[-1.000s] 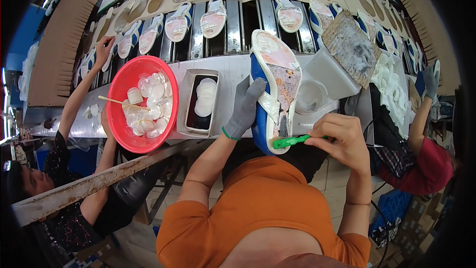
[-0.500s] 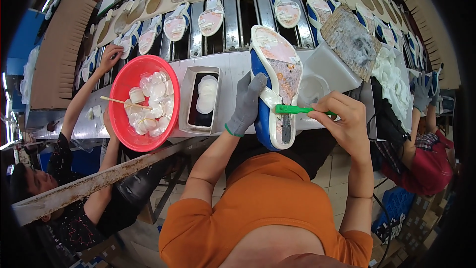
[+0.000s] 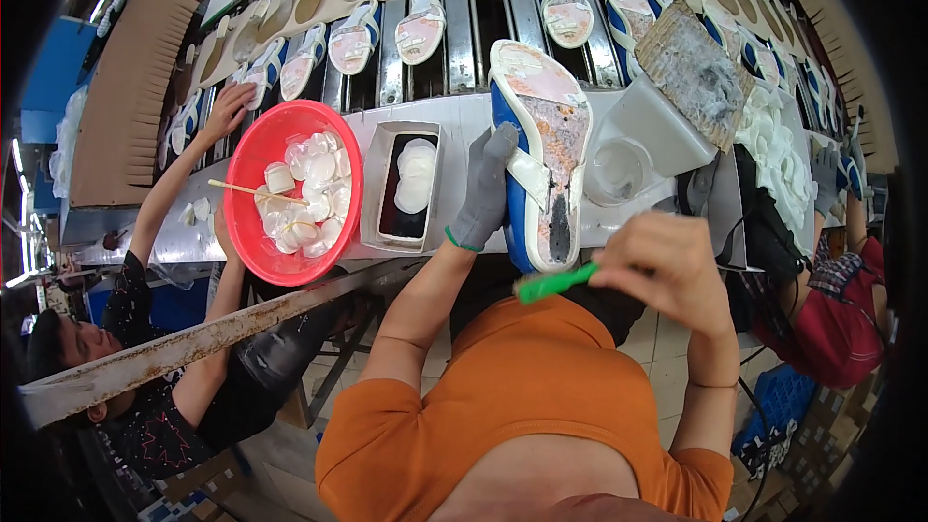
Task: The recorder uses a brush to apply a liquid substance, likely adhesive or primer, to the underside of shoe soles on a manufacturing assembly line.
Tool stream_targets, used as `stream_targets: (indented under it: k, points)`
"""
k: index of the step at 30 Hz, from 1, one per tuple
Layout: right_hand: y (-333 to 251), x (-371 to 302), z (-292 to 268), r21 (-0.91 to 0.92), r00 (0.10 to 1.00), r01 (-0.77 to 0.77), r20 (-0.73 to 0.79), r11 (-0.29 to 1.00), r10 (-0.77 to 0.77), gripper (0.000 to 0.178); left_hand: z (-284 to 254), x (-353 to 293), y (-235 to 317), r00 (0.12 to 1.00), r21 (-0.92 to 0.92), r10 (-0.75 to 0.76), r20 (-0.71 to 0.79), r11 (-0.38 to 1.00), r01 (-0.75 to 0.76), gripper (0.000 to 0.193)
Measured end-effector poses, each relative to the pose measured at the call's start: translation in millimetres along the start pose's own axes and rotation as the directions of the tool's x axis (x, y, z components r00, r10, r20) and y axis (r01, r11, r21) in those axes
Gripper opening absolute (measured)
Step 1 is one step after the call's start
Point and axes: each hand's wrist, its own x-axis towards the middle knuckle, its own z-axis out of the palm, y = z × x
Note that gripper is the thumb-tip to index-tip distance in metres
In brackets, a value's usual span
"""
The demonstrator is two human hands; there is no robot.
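My left hand (image 3: 482, 188), in a grey glove, grips a sandal (image 3: 561, 126) by its side, heel end toward me. Its sole is blue with a white edge and white strap, and the upward-facing footbed is patchy pink and brown, with a dark smear at the heel. A green toothbrush-like brush (image 3: 558, 283) is pinched in my bare right hand (image 3: 662, 266). The brush head points left, below the sandal's heel and apart from it. Motion blurs the right hand slightly.
A red bowl (image 3: 238, 217) of white discs with a stick stands left, beside a white box (image 3: 370, 188). At right, a translucent tub (image 3: 667, 130) supports a stained board (image 3: 691, 77). Sandals line the rollers (image 3: 391, 58) behind. Another person's hand (image 3: 230, 108) touches a sandal at left.
My right hand has drawn the brush off the footbed, down toward me and slightly left. My left hand still holds the sandal, which has shifted a little nearer to me.
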Motion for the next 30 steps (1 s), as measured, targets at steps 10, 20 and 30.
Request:
stream_targets:
  k: [10, 20, 30]
  points:
    - [5, 0, 0, -0.005, 0.995, -0.027, -0.094, 1.000, 0.026, 0.018, 8, -3, 16, 0.994, -0.321, -0.014, 0.111, 0.946, 0.049, 0.066]
    - [19, 2, -8, -0.059, 0.977, -0.159, -0.150, 0.985, 0.149, 0.020, -11, 8, -8, 0.992, -0.467, 0.114, 0.060, 0.881, -0.073, 0.075]
    - [27, -13, -5, 0.241, 0.873, -0.315, -0.306, 0.918, 0.380, 0.012, -43, 7, -48, 0.921, -0.294, 0.355, -0.161, 0.873, -0.388, 0.076]
